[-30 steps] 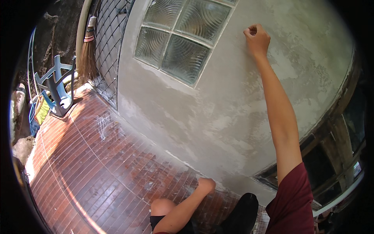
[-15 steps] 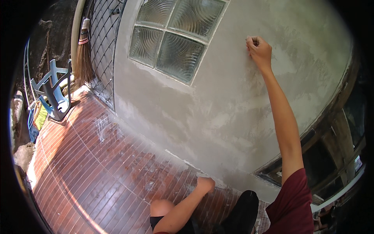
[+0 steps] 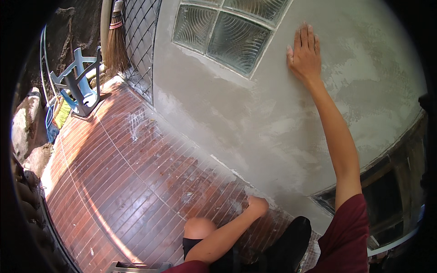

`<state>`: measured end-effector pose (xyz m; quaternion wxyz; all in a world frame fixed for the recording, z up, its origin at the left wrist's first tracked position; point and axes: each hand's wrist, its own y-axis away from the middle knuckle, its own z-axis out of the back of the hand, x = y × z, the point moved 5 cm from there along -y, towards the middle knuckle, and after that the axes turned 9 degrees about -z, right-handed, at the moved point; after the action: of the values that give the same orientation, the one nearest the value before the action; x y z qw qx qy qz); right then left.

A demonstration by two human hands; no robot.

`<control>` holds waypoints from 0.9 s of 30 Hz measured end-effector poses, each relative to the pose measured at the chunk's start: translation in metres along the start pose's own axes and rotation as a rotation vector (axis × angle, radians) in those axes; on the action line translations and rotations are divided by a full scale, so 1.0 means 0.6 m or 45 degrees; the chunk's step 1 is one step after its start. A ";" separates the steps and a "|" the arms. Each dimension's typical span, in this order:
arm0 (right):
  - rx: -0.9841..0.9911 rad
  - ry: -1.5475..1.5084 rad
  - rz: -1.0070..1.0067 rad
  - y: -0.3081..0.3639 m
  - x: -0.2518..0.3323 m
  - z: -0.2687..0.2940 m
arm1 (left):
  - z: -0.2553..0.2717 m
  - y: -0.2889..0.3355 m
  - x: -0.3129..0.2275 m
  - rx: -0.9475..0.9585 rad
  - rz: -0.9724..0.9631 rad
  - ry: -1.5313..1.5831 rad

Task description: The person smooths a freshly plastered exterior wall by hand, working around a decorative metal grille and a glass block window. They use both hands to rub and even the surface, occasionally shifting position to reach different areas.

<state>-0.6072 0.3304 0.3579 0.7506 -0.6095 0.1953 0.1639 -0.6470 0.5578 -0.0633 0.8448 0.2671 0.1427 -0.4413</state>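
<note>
My right hand [image 3: 306,57] lies flat against the grey plastered wall [image 3: 273,127], fingers stretched upward and the thumb apart. Pale dust coats its fingertips, and I see nothing held in it. To its left is a window of ribbed glass blocks [image 3: 239,42] set in the wall. Low down, near the foot of the wall, my left hand [image 3: 258,206] is bent over beyond my bare knee [image 3: 200,227]. Only its rounded back shows; the fingers are hidden, as is anything they might hold.
Dusty red-brown floor strips [image 3: 136,182] meet the wall's base. At the upper left stand an upturned blue-grey plastic stool [image 3: 82,86], a straw broom [image 3: 116,48] and a metal lattice [image 3: 139,41]. A dark-framed opening [image 3: 387,195] is at the right. Rocks [image 3: 27,118] line the left edge.
My right hand has gone from pinched fingers to a flat, spread palm on the wall. The view has shifted, so the window and stool sit higher and farther right. My left hand stays low.
</note>
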 end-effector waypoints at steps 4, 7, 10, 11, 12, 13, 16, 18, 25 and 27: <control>0.226 0.098 0.198 0.107 0.110 -0.051 | -0.008 -0.014 -0.013 -0.025 0.001 0.055; 0.452 0.075 0.484 0.200 0.208 -0.084 | -0.017 -0.037 -0.031 -0.074 0.014 -0.011; 0.666 0.047 0.677 0.292 0.308 -0.117 | -0.042 -0.051 -0.052 -0.076 0.011 -0.016; 0.700 0.101 0.793 0.316 0.343 -0.128 | -0.044 -0.058 -0.060 -0.090 0.020 0.002; 0.716 0.169 0.894 0.332 0.369 -0.138 | -0.048 -0.064 -0.069 -0.054 0.001 0.010; 0.759 0.100 1.016 0.342 0.391 -0.144 | -0.054 -0.063 -0.073 -0.015 0.001 0.003; 0.688 0.017 1.016 0.309 0.415 -0.167 | -0.053 -0.056 -0.062 0.038 0.012 0.050; 0.420 0.140 0.539 0.255 0.396 -0.177 | -0.042 -0.052 -0.058 0.049 0.014 0.072; 0.810 0.108 1.232 0.409 0.472 -0.191 | -0.035 -0.062 -0.055 0.157 0.044 -0.017; 1.105 0.136 1.545 0.454 0.471 -0.192 | -0.029 -0.053 -0.053 0.148 -0.017 0.059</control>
<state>-0.5042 0.2755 -0.0340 0.6909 -0.0507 0.5807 0.4276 -0.6912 0.5740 -0.0726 0.8213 0.3248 0.1380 -0.4482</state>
